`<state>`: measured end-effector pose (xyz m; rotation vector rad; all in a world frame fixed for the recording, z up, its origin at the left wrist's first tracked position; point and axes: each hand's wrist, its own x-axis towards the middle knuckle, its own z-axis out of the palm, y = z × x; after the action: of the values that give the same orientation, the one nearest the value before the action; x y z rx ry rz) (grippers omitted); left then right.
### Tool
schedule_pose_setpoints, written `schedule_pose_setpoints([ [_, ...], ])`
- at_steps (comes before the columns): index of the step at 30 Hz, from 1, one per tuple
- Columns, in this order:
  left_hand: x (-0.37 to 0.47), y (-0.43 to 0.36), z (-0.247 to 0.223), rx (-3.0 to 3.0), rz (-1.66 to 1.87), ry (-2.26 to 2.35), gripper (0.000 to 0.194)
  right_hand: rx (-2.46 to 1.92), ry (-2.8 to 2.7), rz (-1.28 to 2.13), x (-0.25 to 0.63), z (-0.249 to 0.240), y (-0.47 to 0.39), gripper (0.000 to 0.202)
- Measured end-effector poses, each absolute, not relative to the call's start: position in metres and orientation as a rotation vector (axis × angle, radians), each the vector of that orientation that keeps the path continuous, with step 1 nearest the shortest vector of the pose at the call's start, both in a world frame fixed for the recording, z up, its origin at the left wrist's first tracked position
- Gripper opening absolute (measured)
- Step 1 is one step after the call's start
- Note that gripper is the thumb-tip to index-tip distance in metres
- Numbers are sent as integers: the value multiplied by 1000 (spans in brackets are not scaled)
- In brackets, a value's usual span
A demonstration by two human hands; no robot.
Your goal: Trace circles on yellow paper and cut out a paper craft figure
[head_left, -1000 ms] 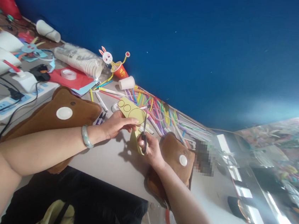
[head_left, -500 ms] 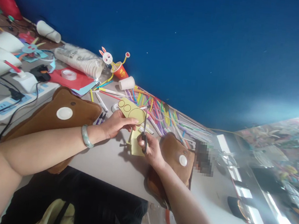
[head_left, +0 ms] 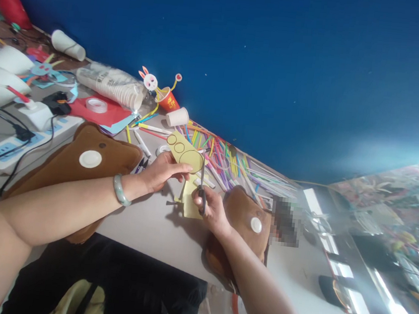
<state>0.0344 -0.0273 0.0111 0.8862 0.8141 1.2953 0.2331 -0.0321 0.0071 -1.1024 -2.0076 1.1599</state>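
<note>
My left hand pinches a strip of yellow paper with circles of different sizes drawn on it. A pair of scissors is in my right hand, its blades pointing up along the paper's right edge, by the largest circle. Whether the blades are parted is too small to make out. Below the hands, more yellow paper lies on the table. Small purple-handled snips are just left of my left hand.
Brown cushions lie left and right under my forearms. Many coloured sticks are spread along the blue wall. Stacked paper cups, a red cup with a rabbit figure, a tape roll and a power strip stand further left.
The yellow paper has tilted and shifted very slightly against the scissors. Both hands keep their hold and almost the same place.
</note>
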Motion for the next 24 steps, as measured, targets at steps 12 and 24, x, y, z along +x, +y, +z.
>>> schedule_pose_setpoints([
  [12,33,-26,9,882,1324,789,27,-1079,-1975,1214,234,5,-30,60],
  [24,33,-22,8,812,1384,796,31,-1052,-1998,1195,234,5,-31,59],
])
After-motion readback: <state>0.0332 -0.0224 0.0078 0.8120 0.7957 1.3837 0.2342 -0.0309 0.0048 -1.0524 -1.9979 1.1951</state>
